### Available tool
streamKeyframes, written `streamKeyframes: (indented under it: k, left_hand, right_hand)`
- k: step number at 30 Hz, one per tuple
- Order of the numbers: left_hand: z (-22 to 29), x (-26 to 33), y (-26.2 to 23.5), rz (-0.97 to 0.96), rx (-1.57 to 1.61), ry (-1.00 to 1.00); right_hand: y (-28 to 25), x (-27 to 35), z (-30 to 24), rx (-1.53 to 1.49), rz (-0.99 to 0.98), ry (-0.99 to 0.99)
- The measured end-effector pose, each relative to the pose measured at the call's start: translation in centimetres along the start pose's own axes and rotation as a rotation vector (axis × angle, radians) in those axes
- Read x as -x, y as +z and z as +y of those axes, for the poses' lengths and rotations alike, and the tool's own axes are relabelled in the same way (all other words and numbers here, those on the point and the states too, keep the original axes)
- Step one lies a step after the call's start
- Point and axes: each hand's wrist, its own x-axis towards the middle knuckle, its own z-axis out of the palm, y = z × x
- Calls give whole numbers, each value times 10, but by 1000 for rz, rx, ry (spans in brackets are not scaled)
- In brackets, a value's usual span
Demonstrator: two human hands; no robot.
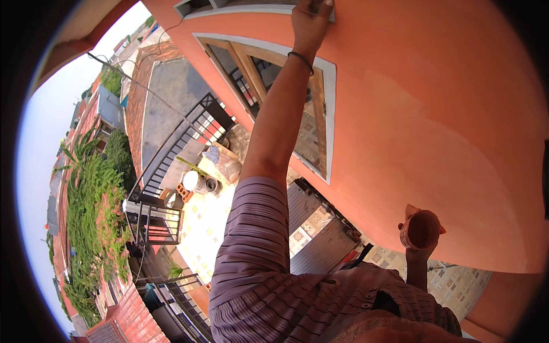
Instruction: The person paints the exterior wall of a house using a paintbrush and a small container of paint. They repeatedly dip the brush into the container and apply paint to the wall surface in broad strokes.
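Note:
My left hand [311, 26] is raised to the top edge of the picture, against the end of a white-framed wall opening [251, 8]. Its thumb and fingers look curled together, but the picture cuts them off and what they hold is hidden. A dark band circles that wrist. Low on the right, my right hand [422, 252] grips a reddish-brown cup [422, 230] with its mouth toward me. Orange, ragged-looking bits stick out beside the cup's rim. Next to it stands the orange wall [434, 131], with paler and darker patches.
A wooden-framed window [243, 54] with white trim lies below the left arm. Far below, a tiled terrace [209, 223] holds a white bucket [193, 181], bricks [184, 193] and other items. Black railings [166, 171] edge it. Trees [97, 211] and roofs lie beyond.

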Motion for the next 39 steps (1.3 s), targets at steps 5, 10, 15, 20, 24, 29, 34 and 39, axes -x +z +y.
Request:
streamKeyframes:
  k: [5,10,15,20,24,29,34,39]
  left_hand:
    - [-5,0,-9,-119,20,54]
    - [-10,-3,-11,-110,37,40]
    - [-6,-1,-4,-9,-80,34]
    - [7,0,8,43,66,-55]
    - [11,-6,11,94,-110,55]
    - [4,-4,4,40,-12,-1]
    - [-3,-3,-4,-3,-119,149]
    - [-11,-2,-11,-77,-102,83]
  right_hand:
    - [6,2,1,282,-53,-155]
    - [7,2,-1,-20,-39,-55]
    - [-3,2,1,122,-17,-67]
    - [-15,1,5,184,23,-96]
    - [-18,3,5,118,31,-86]
    - [-20,3,4,144,86,-52]
    - [-26,1,5,-30,122,34]
    - [-27,0,7,-40,88,45]
